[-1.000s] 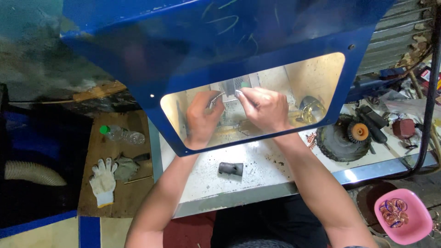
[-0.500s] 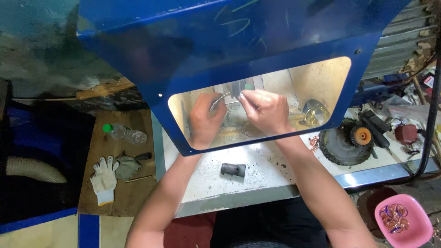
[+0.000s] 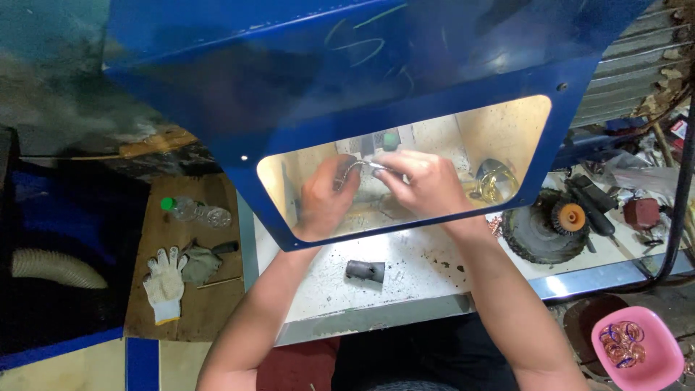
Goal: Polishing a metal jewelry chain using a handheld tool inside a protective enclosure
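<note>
Hands behind a clear shield
Left hand (image 3: 323, 201) and right hand (image 3: 423, 184) both pinch a thin metal ring (image 3: 355, 170); grey tube (image 3: 364, 271) lies at 6 o'clock.

blue hood (image 3: 304, 87) blocks from above, bench front open w/ dark cylinder (image 3: 364, 271)
</note>
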